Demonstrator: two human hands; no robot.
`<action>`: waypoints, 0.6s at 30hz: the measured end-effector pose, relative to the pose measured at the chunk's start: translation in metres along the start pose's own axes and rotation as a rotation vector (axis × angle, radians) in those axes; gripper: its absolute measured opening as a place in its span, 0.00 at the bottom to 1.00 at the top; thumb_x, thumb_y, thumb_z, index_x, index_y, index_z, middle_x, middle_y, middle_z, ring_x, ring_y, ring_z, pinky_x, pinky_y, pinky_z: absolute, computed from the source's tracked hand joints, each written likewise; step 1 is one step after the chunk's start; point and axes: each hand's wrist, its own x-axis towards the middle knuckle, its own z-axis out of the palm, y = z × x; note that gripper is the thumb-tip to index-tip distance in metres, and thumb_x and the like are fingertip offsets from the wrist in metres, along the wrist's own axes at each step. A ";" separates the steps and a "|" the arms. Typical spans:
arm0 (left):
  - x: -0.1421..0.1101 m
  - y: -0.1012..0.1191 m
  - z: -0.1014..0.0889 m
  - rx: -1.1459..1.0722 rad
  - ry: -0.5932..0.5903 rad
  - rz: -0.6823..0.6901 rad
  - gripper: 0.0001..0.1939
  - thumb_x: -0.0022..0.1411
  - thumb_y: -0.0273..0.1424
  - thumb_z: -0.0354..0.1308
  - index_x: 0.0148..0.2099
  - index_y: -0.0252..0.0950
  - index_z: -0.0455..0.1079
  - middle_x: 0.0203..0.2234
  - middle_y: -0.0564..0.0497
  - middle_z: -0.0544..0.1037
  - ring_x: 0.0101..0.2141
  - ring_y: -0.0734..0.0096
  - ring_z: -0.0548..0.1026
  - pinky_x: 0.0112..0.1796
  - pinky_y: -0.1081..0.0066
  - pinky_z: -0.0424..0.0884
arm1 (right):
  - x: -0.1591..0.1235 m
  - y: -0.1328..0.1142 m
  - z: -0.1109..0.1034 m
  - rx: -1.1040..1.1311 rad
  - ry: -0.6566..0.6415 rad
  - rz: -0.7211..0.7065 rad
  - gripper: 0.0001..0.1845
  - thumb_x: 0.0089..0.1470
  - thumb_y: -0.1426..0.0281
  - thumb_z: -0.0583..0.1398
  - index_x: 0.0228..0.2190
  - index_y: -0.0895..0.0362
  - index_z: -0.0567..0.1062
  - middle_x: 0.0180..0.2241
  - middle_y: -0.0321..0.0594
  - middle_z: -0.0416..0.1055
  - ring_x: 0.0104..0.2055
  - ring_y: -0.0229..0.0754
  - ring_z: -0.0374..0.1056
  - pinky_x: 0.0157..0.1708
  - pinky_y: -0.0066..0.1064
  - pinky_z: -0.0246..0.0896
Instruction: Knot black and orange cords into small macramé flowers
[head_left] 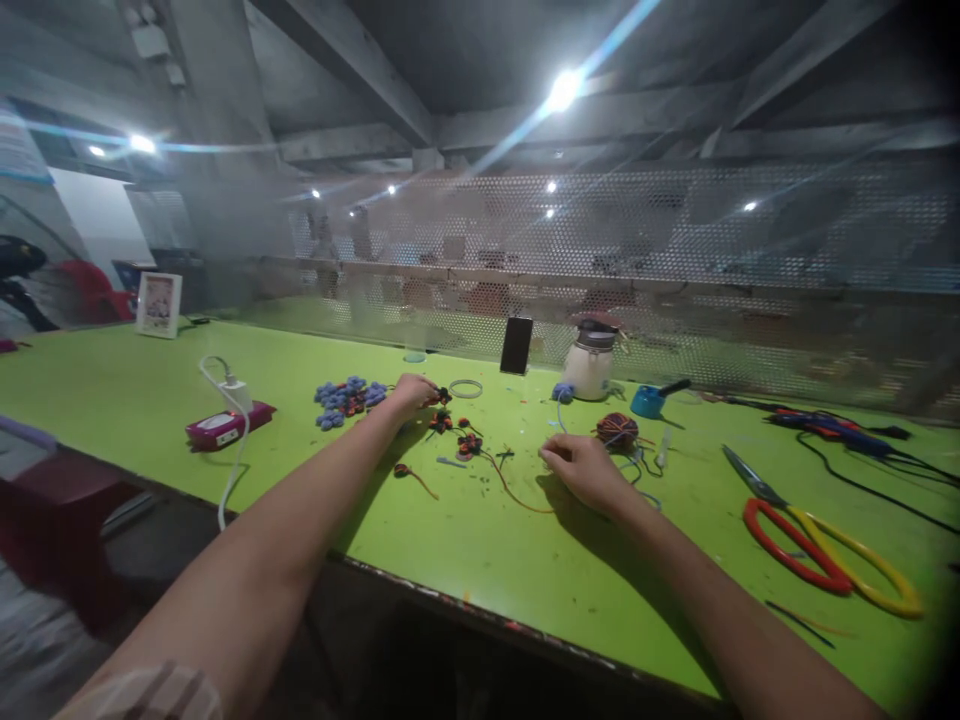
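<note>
My left hand (412, 393) reaches over the table, its fingers closed at a small red-and-black yarn flower (442, 396). More small yarn flowers (469, 443) in the same colours lie just below it, one trailing an orange strand (517, 492). A separate flower (403, 470) with its own short tail rests nearer the front edge. My right hand (581, 465) hovers low with thumb and fingers pinched; what is between them is too small to make out. Beside it sits a dark orange-and-black ball of yarn (617, 431).
A pile of blue yarn flowers (341, 400) lies left of centre, near a purple power strip (225, 428). Large scissors (795, 530) lie at the right. Behind stand a phone (517, 345), a pale jug (589, 365) and a blue pot (646, 402). Tools with cables (832, 428) lie far right.
</note>
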 end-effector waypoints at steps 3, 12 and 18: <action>0.011 -0.004 0.006 0.153 -0.004 -0.014 0.17 0.61 0.34 0.52 0.51 0.33 0.63 0.46 0.44 0.69 0.42 0.63 0.71 0.41 0.59 0.70 | 0.000 0.001 0.001 -0.019 -0.027 0.006 0.12 0.48 0.68 0.55 0.22 0.60 0.76 0.21 0.41 0.73 0.24 0.40 0.65 0.26 0.29 0.56; 0.010 0.003 -0.011 0.522 0.096 0.078 0.17 0.61 0.34 0.53 0.51 0.34 0.64 0.47 0.44 0.68 0.43 0.63 0.70 0.42 0.59 0.69 | 0.000 0.000 0.002 -0.026 -0.050 0.016 0.11 0.48 0.70 0.55 0.22 0.59 0.75 0.22 0.41 0.73 0.25 0.41 0.65 0.27 0.29 0.56; -0.032 0.011 0.009 0.588 -0.098 0.165 0.10 0.51 0.34 0.61 0.30 0.30 0.74 0.25 0.46 0.76 0.30 0.65 0.73 0.32 0.70 0.66 | -0.002 -0.001 0.004 -0.031 -0.065 0.013 0.12 0.48 0.70 0.55 0.23 0.60 0.76 0.23 0.42 0.74 0.26 0.41 0.66 0.28 0.30 0.56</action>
